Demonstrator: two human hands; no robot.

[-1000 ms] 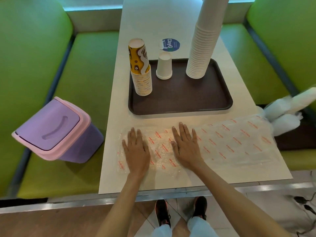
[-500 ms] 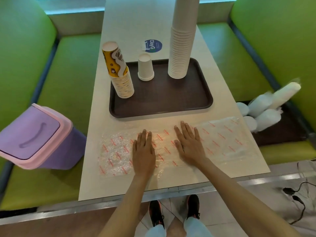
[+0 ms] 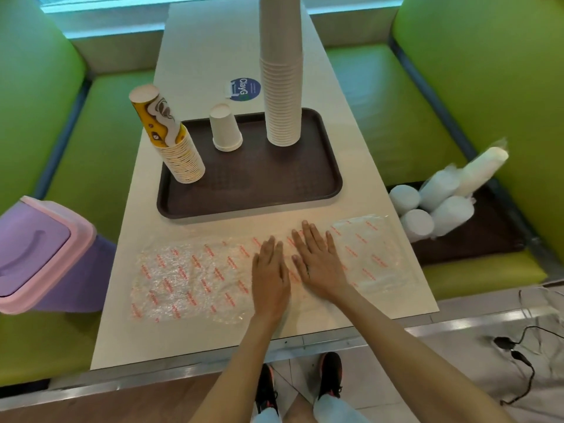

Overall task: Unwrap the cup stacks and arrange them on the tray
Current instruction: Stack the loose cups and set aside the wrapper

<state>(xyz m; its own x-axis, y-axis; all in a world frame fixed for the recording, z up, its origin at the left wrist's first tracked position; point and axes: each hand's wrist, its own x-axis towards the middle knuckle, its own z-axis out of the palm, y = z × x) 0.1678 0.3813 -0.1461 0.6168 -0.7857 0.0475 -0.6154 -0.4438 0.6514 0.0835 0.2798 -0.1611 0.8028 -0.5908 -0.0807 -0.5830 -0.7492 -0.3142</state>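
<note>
Three unwrapped cup stacks stood on the brown tray in the middle of the frame: a tall white stack running out of the top of the frame, a short white stack beside it, and a printed stack leaning toward the tray's left rim. More wrapped stacks lay in a heap at the right of the frame, off the table. Below the tray I had an empty plastic wrapper spread flat, with my left hand and right hand side by side on it, fingers straight, pressing rather than gripping. I judged the tall stack the main risk, since a knock to the tray while I reached right could topple it, and the leaning printed stack might tip over the rim. The slick wrapper could also slide off the near table edge. Open room lay on the tray's front half and right of my hands; the purple bin sat at the left of the frame.
</note>
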